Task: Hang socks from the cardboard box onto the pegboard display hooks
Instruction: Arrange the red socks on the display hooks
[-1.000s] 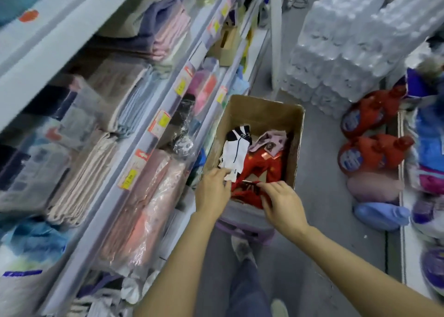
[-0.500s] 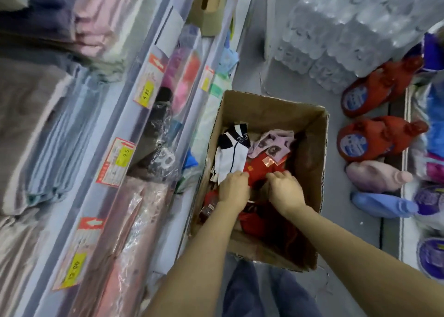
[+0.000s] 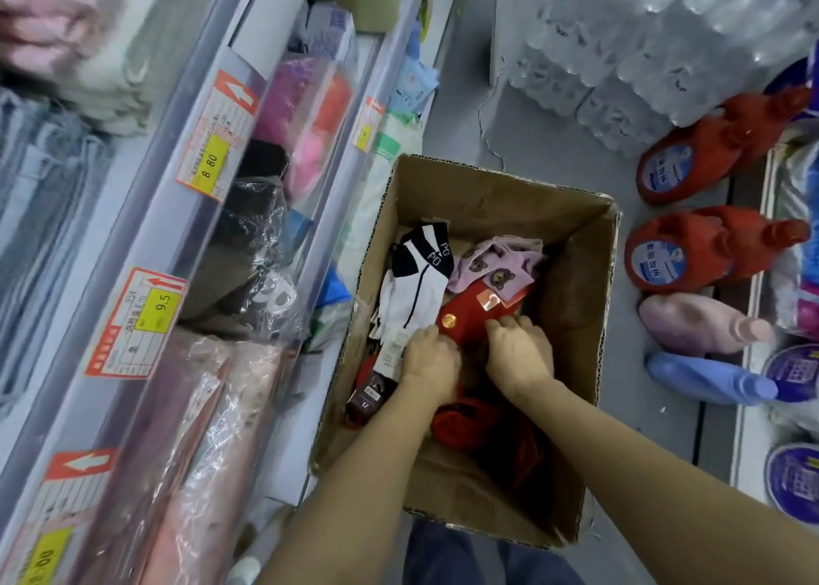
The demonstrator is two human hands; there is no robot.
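Both hands have gone from the near rim of the cardboard box [image 3: 594,327] down into the heap of socks, and the head has dropped closer with them, so the box now fills the middle of the view where a second ago it sat further off. The left hand [image 3: 429,359] lies on the edge of the white socks with navy stripes [image 3: 416,292], its knuckles up and its fingers curled downward over the paper label; whether they have actually closed on a pair I cannot tell, because the fingertips are tucked under. The right hand [image 3: 519,350] has likewise pushed forward onto the red socks [image 3: 469,318], fingers bent into the fabric beside the round gold sticker, and again the grip itself is hidden. The two hands sit close, nearly touching

The pink bear-print socks [image 3: 492,265] lie untouched behind the red ones, against the far wall of the box. More red fabric and a dark packet lie beneath the forearms

For the task this looks like the picking stage: the reach is done and a pair is being sorted out of the pile, nothing yet lifted. No pegboard or hooks show in this view, so the hanging lies some way ahead. To the left run shelves with price tags [image 3: 208,145] and bagged towels; to the right stand red detergent bottles [image 3: 691,252] and wrapped water bottles [image 3: 664,30]
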